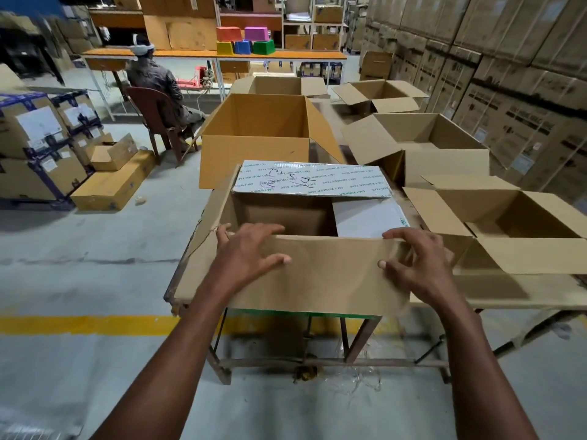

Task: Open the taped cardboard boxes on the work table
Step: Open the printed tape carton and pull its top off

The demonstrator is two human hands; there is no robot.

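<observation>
I had my left hand (251, 249) and my right hand (413, 258) on the near brown cardboard flap (330, 274) of the open box (222, 201) at the front edge of the worktop (540, 296); both grips were wide, fingers spread over the flap's top edge and nothing pinched. The flap ran left to right across me, one hand near each end, so I judged it would fold down toward me. Behind stood a white printed-tape flap (311, 179) and four more open cartons (257, 138).

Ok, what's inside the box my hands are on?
Inside the near box: a white sheet at right and brown cardboard at left. The taped flap covers the far part.
</observation>
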